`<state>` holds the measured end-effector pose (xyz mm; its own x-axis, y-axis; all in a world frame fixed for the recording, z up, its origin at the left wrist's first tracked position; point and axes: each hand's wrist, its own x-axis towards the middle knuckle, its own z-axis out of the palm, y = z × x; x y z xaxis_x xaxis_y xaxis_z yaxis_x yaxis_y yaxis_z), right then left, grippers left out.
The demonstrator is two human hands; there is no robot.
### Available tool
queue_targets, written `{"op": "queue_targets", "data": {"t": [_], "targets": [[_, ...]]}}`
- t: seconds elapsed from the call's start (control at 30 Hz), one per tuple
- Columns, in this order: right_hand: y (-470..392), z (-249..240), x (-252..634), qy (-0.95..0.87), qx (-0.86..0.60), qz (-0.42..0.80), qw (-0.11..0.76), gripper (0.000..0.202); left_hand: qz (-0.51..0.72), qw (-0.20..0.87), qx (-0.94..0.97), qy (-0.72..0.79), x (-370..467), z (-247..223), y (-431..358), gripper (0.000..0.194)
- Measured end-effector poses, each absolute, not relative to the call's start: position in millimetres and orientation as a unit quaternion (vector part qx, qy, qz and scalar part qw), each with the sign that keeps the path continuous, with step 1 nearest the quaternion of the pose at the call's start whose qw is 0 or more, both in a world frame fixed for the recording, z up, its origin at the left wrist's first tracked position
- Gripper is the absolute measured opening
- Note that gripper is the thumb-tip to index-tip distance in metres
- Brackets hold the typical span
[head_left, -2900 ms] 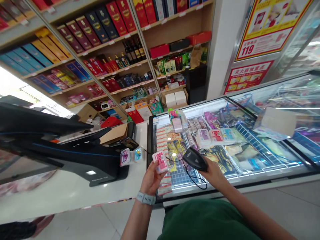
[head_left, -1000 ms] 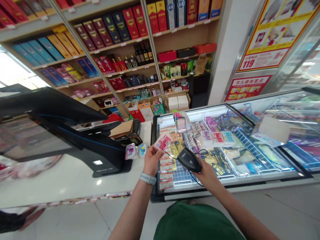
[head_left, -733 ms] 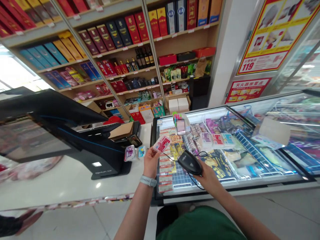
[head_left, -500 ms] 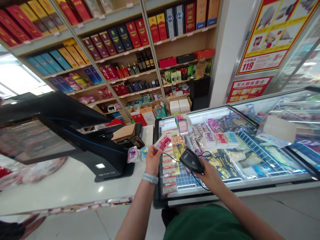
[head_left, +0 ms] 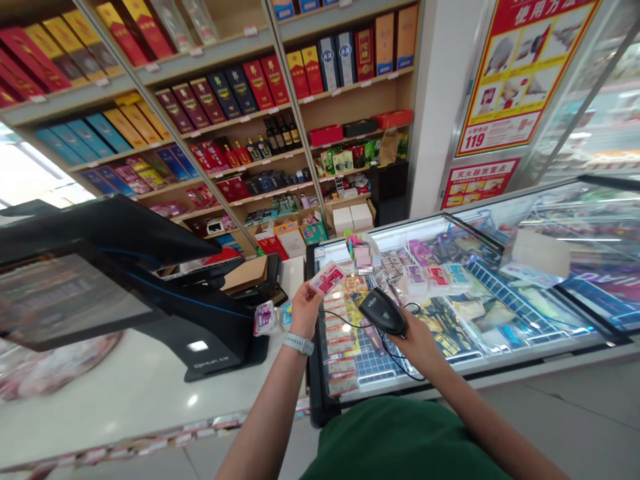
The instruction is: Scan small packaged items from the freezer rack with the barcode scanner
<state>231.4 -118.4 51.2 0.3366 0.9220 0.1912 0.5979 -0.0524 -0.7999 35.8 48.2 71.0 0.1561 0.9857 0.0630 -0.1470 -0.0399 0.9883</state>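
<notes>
Pink-labelled pack point(head_left: 327, 278): held tilted over the near-counter end of the chest freezer point(head_left: 316, 393). From my remote seat I judge it light, fairly stiff, possibly slick if chilled; best grip, opposite edges, label uncovered. Left hand point(head_left: 305, 312): thumb and fingers pinching its lower edge. Right hand point(head_left: 417, 343): fingers wrapped around the handle end of the black scanner point(head_left: 383, 311); likely firm, modest weight, cable liable to drag. Outward: purple-labelled pack point(head_left: 265, 317) and blue-labelled pack point(head_left: 287, 315) side by side on the counter point(head_left: 150, 400), near the monitor stand point(head_left: 215, 347).
</notes>
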Motion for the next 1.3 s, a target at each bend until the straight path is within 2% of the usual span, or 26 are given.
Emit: {"op": "queue_targets", "data": {"t": [0.63,1.3], "targets": [[-126.8,38.1,251.8,-0.550,-0.695,0.207,0.414,0.032,0.496,0.522,0.553,0.419,58.4,52.7,48.0,0.035],[-117.9,36.7,252.6,-0.554,-0.691,0.205,0.416,0.040,0.491,0.522,0.556,0.421,58.4,47.5,56.4,0.035]]}}
